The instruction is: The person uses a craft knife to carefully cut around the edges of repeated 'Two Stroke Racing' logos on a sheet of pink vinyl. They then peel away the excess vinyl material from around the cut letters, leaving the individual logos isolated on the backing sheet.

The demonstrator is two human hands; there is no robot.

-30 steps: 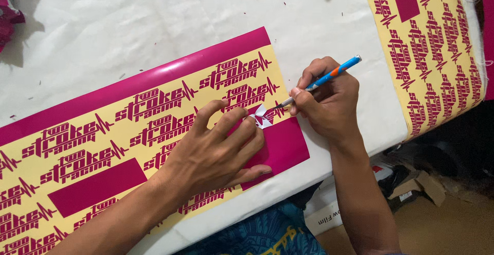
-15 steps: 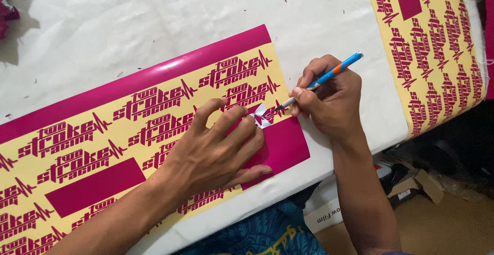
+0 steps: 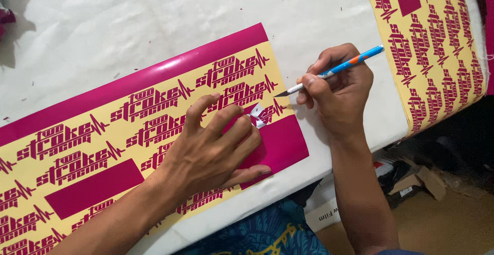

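Observation:
A long magenta vinyl sheet (image 3: 154,75) with yellow backing and repeated magenta lettering lies across the white table (image 3: 128,23). My left hand (image 3: 211,152) rests flat on it, fingers spread, fingertips at a small curled-up scrap of vinyl (image 3: 257,115). My right hand (image 3: 339,88) grips a blue and orange craft knife (image 3: 334,71) like a pen. Its blade tip hovers just right of the sheet's edge, a little above the scrap.
A second sheet of the same magenta and yellow vinyl (image 3: 437,44) lies at the table's right end. Below the table's front edge are a white box (image 3: 329,214), cardboard pieces (image 3: 417,180) and blue patterned cloth (image 3: 257,234). A dark red scrap (image 3: 6,16) sits far left.
My right hand has drawn the knife to the right, off the lettering and away from the scrap. My left hand stays pressed on the sheet.

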